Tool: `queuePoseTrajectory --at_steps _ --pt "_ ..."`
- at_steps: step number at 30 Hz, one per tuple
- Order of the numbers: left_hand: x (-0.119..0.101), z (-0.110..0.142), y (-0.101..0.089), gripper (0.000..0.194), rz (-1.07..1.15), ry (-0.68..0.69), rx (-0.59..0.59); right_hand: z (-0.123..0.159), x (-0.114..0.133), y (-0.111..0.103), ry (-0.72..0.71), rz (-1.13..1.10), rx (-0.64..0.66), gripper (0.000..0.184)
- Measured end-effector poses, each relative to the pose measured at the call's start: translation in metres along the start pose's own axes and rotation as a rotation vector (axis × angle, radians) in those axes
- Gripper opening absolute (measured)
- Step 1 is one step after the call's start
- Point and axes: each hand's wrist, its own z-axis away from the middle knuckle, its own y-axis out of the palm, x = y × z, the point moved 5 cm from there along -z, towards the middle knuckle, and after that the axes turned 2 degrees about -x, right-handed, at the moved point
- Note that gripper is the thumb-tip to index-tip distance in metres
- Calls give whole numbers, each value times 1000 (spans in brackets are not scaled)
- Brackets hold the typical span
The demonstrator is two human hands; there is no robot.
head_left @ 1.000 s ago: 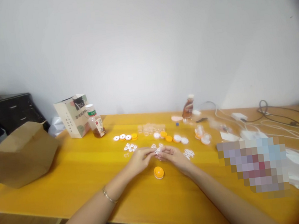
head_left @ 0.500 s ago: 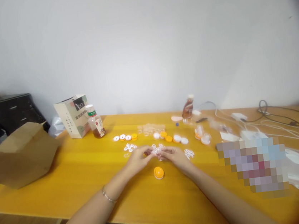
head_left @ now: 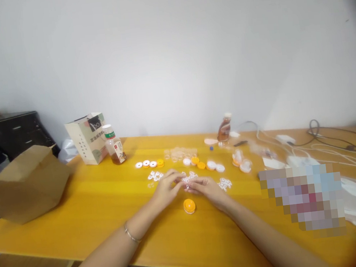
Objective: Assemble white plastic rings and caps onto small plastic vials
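My left hand [head_left: 167, 189] and right hand [head_left: 208, 189] meet fingertips-first, apparently handling small white pieces [head_left: 191, 175], whether gripping one I cannot tell; the next move likely wants light, precise fingers.

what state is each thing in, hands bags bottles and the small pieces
left hand, fingers bent, at the small white pieces
right hand, fingers bent, at the same pieces
orange-topped round piece, resting on the table
printed bag, standing, top open
nearer bottle, upright, capped
farther bottle, capped
brown bag, creased
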Motion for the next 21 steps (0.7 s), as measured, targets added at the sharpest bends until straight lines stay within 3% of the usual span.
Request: queuePoseTrajectory --at_steps 11,17,21 --pt "-1 1 2 16 34 61 -45 2 5 4 0 -49 8 33" --pt "-3 1 0 17 15 65 -59 1 3 0 -12 -33 -80 29" --pt "-5 1 1 17 5 39 -31 2 3 4 -17 -36 -32 29"
